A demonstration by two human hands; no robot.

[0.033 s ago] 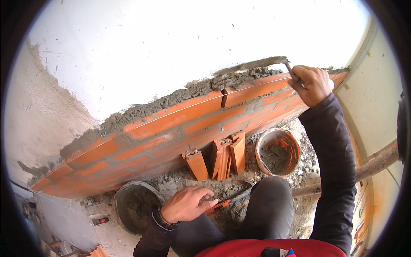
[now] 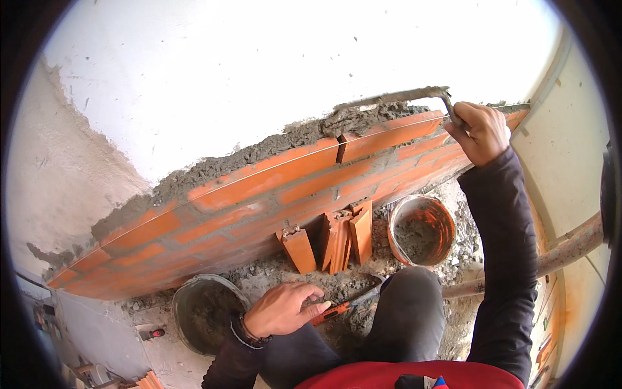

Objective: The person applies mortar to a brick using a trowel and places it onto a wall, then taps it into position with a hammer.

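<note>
My right hand (image 2: pixel 480 131) is closed around the handle of a mortar-covered trowel (image 2: pixel 395 97). The blade lies at the top of a low brick wall (image 2: pixel 259 175), over the grey mortar (image 2: pixel 285 137) between the bricks and the white wall. Below the blade, an orange brick (image 2: pixel 392 137) sits in the top course with a dark gap at its left end. My left hand (image 2: pixel 285 308) hovers over my left thigh, fingers loosely bent, thumb apart, with nothing visible in it. Close by its thumb is a tool with an orange and black handle (image 2: pixel 334 313) and a curved metal head.
A dark bucket of mortar (image 2: pixel 183 324) stands to the left of my left hand. An orange-stained bucket (image 2: pixel 447 233) is beyond my knee. Loose brick pieces (image 2: pixel 298 249) lean by the wall. A thin string (image 2: pixel 249 167) runs along the top course. A thick pipe (image 2: pixel 570 246) crosses at right.
My right hand and the trowel have shifted slightly to the right along the top of the brick wall. My left hand stays where it was.
</note>
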